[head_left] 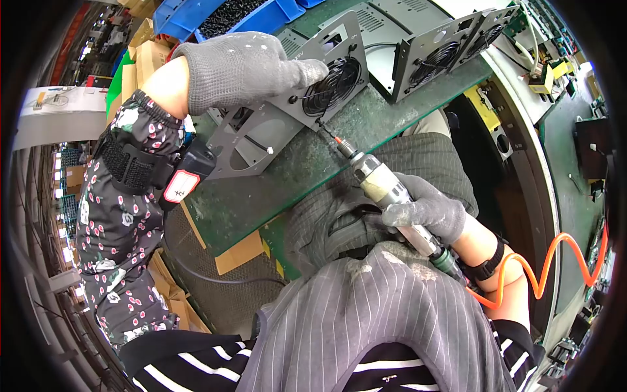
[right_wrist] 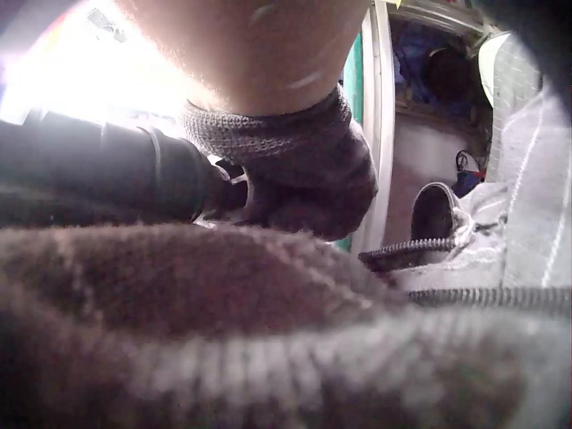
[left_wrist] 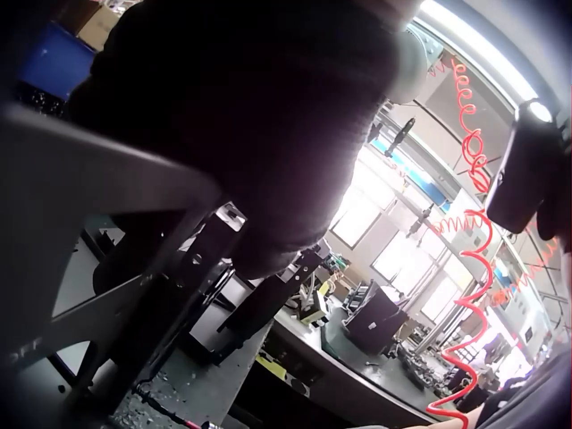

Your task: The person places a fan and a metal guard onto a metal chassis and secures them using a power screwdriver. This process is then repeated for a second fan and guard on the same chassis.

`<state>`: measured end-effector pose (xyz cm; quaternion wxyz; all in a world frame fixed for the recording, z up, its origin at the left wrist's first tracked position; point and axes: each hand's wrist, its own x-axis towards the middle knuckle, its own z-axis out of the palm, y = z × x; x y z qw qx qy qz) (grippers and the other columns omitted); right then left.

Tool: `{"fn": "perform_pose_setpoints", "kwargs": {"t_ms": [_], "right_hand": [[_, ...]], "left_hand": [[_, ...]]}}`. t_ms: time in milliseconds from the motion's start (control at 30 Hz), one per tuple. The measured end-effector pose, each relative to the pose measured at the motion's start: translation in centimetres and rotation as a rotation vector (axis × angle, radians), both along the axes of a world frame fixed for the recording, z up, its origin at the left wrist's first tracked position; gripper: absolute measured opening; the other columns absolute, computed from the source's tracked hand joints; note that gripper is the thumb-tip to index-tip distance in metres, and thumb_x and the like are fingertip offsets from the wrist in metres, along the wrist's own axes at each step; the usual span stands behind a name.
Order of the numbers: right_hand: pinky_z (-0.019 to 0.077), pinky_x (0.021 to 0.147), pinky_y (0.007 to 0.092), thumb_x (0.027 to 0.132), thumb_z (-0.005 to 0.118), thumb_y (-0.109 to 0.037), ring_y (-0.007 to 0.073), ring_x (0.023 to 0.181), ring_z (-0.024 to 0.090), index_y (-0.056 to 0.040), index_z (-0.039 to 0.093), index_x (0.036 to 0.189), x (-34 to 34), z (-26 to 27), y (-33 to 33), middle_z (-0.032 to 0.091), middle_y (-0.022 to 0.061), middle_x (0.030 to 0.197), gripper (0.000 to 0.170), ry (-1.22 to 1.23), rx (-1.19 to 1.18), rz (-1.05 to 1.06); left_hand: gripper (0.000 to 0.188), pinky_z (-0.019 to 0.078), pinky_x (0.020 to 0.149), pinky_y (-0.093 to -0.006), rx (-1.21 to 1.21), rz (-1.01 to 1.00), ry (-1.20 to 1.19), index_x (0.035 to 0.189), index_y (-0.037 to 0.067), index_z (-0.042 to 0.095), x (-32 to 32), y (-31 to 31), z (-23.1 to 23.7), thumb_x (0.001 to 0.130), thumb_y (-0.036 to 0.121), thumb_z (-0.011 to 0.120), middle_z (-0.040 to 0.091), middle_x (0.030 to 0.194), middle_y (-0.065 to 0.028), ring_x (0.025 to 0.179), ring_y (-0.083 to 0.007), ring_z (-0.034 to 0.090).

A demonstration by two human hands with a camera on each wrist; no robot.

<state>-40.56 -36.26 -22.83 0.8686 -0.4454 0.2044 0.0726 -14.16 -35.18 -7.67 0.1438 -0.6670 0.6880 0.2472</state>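
2 hands in grey knit gloves work at a green table [head_left: 238, 202] in the head view. The right hand [head_left: 428, 210] grasps a power screwdriver [head_left: 384, 184], its bit pointing up and left to the lower edge of a tilted grey panel [head_left: 324, 44]; contact is too small to tell. The panel carries a round black fan [head_left: 336, 85]. The left hand [head_left: 258, 70] lies over the panel's left side; whether its fingers curl round the edge cannot be told. An orange coiled hose [head_left: 552, 258] hangs at right.

In the left wrist view, the left hand is a dark silhouette above metal panels.

In the right wrist view, blurred glove knit fills the foreground, with striped clothing [right_wrist: 541, 197] at right.
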Motion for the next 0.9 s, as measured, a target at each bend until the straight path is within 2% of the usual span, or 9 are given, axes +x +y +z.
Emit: {"fn": "perform_pose_setpoints", "kwargs": {"t_ms": [167,233,300,433,500,600,733,800,900], "right_hand": [[0.0431,0.070,0.0242,0.073,0.073,-0.030,0.0080,0.077,0.050,0.0013,0.052,0.111,0.1,-0.4,0.2,0.055,0.0011,0.087,0.053,-0.004,0.005,0.012],[0.0456,0.059,0.0207,0.071,0.071,-0.029,0.0075,0.066,0.054,0.0021,0.047,0.119,0.4,-0.5,0.6,0.056,0.0027,0.085,0.062,-0.018,-0.029,-0.036],[0.0457,0.060,0.0209,0.071,0.071,-0.029,0.0078,0.067,0.054,0.0024,0.047,0.119,0.3,-0.3,0.4,0.057,0.0030,0.086,0.062,-0.004,-0.024,-0.025],[0.0432,0.068,0.0241,0.075,0.072,-0.030,0.0078,0.076,0.051,0.0013,0.053,0.108,0.4,-0.1,0.5,0.055,0.0013,0.085,0.049,-0.032,0.011,-0.054],[0.0434,0.065,0.0237,0.076,0.072,-0.030,0.0077,0.073,0.051,0.0010,0.053,0.106,0.6,-0.2,0.2,0.055,0.0013,0.082,0.047,-0.023,-0.002,-0.031],[0.0434,0.058,0.0227,0.077,0.071,-0.030,0.0073,0.065,0.053,-0.0003,0.054,0.101,1.0,-0.5,0.2,0.056,0.0012,0.076,0.042,-0.043,-0.041,-0.011],[0.0436,0.057,0.0225,0.076,0.072,-0.031,0.0074,0.065,0.053,-0.0001,0.054,0.101,1.1,-0.1,-0.1,0.056,0.0017,0.077,0.044,-0.049,-0.036,-0.025],[0.0440,0.060,0.0229,0.075,0.073,-0.032,0.0076,0.067,0.053,0.0003,0.053,0.101,1.0,0.0,-0.2,0.056,0.0021,0.078,0.046,-0.014,-0.016,0.012],[0.0443,0.067,0.0247,0.074,0.074,-0.033,0.0088,0.075,0.052,0.0016,0.053,0.105,1.0,-0.6,-0.2,0.055,0.0031,0.083,0.051,-0.090,-0.150,-0.041]], "left_hand": [[0.068,0.0407,0.049,-0.0347,-0.015,0.053,0.018,0.061,-0.006,0.055,0.6,0.4,-0.9,0.089,0.055,0.045,0.043,0.047,-0.0104,0.045,-0.0190,0.050],[0.067,0.0400,0.049,-0.0345,-0.089,0.053,0.029,0.059,-0.006,0.054,0.3,0.5,-0.9,0.090,0.053,0.045,0.041,0.046,-0.0105,0.044,-0.0188,0.049],[0.044,0.0398,0.048,-0.0352,0.000,0.292,-0.039,0.073,-0.002,0.061,-0.7,0.5,-0.2,0.091,0.037,0.050,0.044,0.050,-0.0117,0.047,-0.0213,0.051],[0.021,0.0403,0.047,-0.0363,0.123,0.285,-0.187,0.099,0.005,0.063,0.0,-0.3,-0.6,0.088,0.020,0.054,0.047,0.055,-0.0122,0.050,-0.0242,0.053],[0.032,0.0407,0.047,-0.0365,0.036,-0.052,-0.050,0.117,0.010,0.057,2.1,0.0,-1.4,0.085,0.009,0.055,0.049,0.059,-0.0117,0.051,-0.0255,0.053],[0.029,0.0405,0.047,-0.0361,0.106,0.225,-0.077,0.114,0.010,0.059,1.6,-0.2,-1.6,0.085,0.011,0.055,0.049,0.058,-0.0107,0.050,-0.0249,0.052],[0.027,0.0415,0.048,-0.0357,0.091,0.055,-0.018,0.112,0.011,0.060,1.4,-0.3,-1.1,0.086,0.010,0.054,0.051,0.059,-0.0101,0.051,-0.0256,0.052],[0.018,0.0417,0.049,-0.0332,0.146,0.421,-0.152,0.099,0.006,0.063,-1.4,-0.3,0.1,0.085,0.015,0.057,0.050,0.058,-0.0090,0.051,-0.0218,0.052],[0.025,0.0414,0.051,-0.0302,0.004,0.342,-0.143,0.081,0.001,0.062,-1.9,0.4,0.8,0.082,0.026,0.062,0.051,0.058,-0.0069,0.052,-0.0160,0.051]]}}
